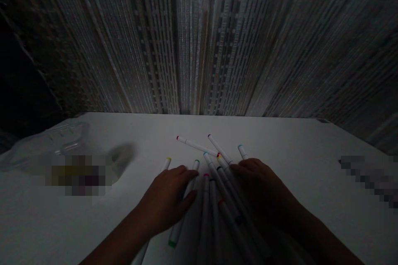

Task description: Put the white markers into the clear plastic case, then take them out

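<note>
While the left hand lies spread on a green-capped marker, the right hand lies spread across loose markers on the white table. Neither hand pinches anything.

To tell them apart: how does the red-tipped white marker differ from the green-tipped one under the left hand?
The red-tipped white marker lies crosswise, touching neither the left hand nor the right hand; the green-tipped white marker runs toward the person, under the left hand. One tip is red, the other green. Both are slim and lie flat on the white table.
</note>
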`<state>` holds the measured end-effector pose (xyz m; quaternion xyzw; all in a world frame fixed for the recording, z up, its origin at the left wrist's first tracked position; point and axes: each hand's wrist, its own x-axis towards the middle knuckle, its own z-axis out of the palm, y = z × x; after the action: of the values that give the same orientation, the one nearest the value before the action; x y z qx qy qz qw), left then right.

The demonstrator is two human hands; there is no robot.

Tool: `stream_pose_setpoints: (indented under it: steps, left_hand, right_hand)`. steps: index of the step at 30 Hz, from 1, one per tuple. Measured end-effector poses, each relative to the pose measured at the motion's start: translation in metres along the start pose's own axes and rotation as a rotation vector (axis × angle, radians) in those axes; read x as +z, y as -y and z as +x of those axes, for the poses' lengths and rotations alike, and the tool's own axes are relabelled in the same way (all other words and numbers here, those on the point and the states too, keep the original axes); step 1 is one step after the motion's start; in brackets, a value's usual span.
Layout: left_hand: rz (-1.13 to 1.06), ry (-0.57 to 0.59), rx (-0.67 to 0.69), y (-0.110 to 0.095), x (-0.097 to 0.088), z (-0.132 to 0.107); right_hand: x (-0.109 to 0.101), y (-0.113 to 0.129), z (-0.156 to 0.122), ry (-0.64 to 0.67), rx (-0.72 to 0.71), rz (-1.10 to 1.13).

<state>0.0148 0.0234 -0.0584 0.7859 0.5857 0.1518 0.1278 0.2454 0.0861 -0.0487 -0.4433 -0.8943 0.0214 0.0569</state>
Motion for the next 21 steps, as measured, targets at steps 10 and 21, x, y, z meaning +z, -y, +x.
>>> stream_pose_setpoints:
  steps: [10,21]
  left_hand:
    - [0.005,0.003,0.010,0.000,0.000,0.001]
    - [0.004,0.005,0.002,-0.001,-0.001,0.000]
  right_hand:
    - [-0.017,0.002,-0.004,0.109,0.100,-0.077]
    - [-0.011,0.005,-0.004,0.048,0.000,0.018]
